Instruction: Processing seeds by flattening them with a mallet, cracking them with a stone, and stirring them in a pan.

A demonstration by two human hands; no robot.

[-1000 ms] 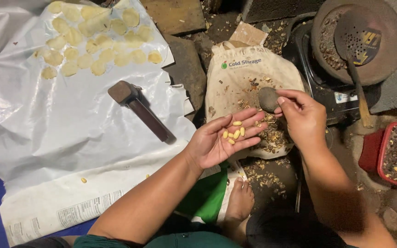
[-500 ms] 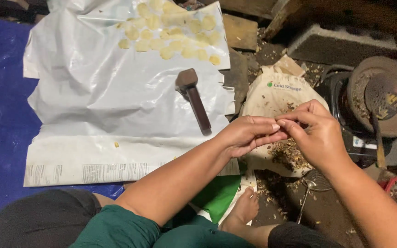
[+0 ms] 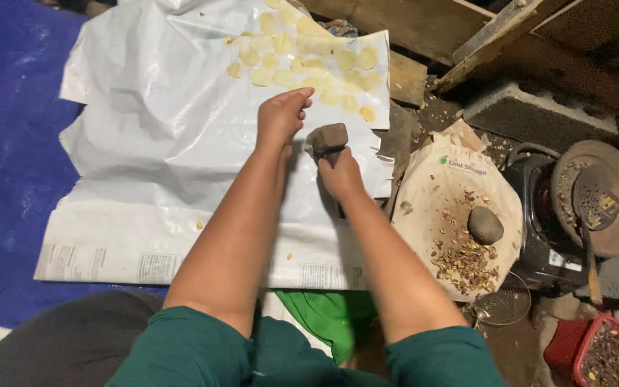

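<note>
Gripping hammer [image 3: 327,138], head pointing away.

sheet [image 3: 166,150]: we see thin white plastic at the centre left, creased, with a soft sheen.
hammer [image 3: 327,138]: we read its head as dull brown metal, matt and worn, gripped in the right hand [image 3: 339,172].
flattened pieces [image 3: 309,54]: pale yellow and matt, at the top centre near the left hand [image 3: 281,115].
tarp [image 3: 1,158]: blue woven plastic along the left edge, slightly glossy.
sack [image 3: 424,193]: coarse beige cloth at the centre right, littered with dry, rough husks.
stone [image 3: 485,225]: grey, smooth and matt.
pan [image 3: 610,179]: rusty dark metal at the right, rough.
planks [image 3: 424,29]: raw, unfinished wood at the top.
tub [image 3: 610,355]: red plastic at the lower right.
</note>
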